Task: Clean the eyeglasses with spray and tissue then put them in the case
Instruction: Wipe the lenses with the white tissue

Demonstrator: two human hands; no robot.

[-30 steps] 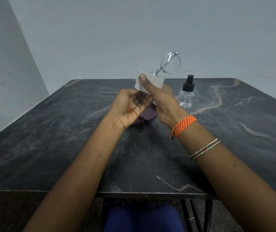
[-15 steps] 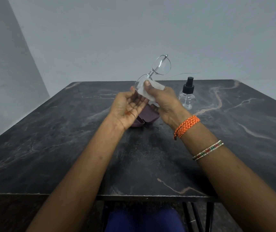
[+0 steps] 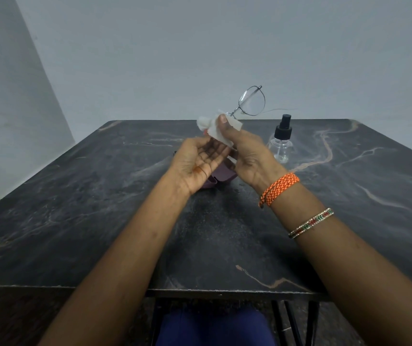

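Eyeglasses and tissue held above the tabletop, the case beneath both hands, the spray bottle standing to their right.

No readable text, label, brand, number or sign appears anywhere.

Dark marble-look desk with pale tan veins, black metal legs below front edge. Plain grey-white walls meeting at a corner on left. Flat, dim light.

Eyeglasses in tissue-wrapped hands
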